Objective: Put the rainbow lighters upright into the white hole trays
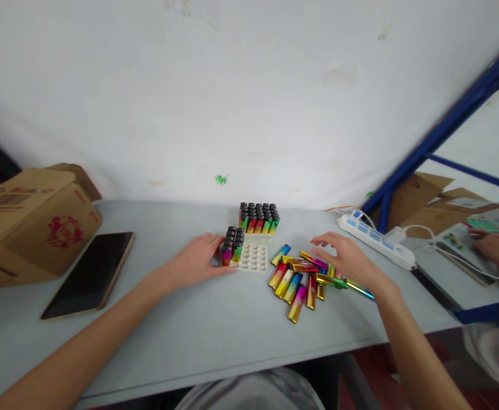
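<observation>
A white tray (253, 258) is flanked by the left hand (200, 257), fingers parted, whether gripping cannot be told, while shiny tubes (297, 303) are overhung by the half-open, empty right hand (346, 259).

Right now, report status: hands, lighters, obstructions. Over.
Left hand at left end of white tray. Right hand by loose lighters, nothing visibly held. Tray partly filled. Power strip off right, not between lighters and tray.

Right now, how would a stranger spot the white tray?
On the gray table, find the person's left hand. Just right of it, left of the loose shiny pieces, lies the white tray. Unlike the packed black-topped block behind, it shows exposed pockets.
</observation>
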Action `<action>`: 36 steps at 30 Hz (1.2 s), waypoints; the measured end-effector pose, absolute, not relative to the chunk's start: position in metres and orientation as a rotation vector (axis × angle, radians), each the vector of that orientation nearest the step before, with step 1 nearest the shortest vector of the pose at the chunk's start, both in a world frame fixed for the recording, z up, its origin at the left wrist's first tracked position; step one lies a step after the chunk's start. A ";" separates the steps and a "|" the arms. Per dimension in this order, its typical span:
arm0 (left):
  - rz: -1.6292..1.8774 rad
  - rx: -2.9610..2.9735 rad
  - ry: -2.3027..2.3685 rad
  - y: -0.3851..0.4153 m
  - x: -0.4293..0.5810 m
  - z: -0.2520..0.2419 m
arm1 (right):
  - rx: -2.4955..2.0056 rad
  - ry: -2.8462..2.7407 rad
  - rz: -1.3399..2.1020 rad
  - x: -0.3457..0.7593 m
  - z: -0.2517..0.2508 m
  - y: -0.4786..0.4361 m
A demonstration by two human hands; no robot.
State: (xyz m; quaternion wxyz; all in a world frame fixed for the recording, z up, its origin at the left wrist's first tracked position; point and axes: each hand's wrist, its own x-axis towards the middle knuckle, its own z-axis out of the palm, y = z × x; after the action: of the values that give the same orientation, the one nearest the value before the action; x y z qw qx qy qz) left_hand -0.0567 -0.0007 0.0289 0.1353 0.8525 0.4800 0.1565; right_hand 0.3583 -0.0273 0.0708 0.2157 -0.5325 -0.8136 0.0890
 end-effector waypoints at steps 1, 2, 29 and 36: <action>0.451 2.471 1.383 0.000 -0.057 0.029 | -1.517 -2.281 0.265 0.367 0.066 -0.030; 0.448 2.474 1.377 0.000 -0.057 0.029 | -1.547 -2.312 0.293 0.374 0.060 -0.032; 0.466 2.447 1.587 -0.001 -0.043 0.028 | -0.933 -1.274 1.128 0.246 0.077 0.025; 0.478 2.425 1.572 0.001 -0.044 0.029 | -0.841 -1.442 1.413 0.218 0.050 0.006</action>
State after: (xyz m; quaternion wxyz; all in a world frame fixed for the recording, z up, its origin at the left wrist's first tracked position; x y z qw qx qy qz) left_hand -0.0439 0.0005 0.0292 0.1062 0.8232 0.5336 0.1623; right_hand 0.2177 0.0057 0.0498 0.4595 -0.3416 -0.5855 0.5739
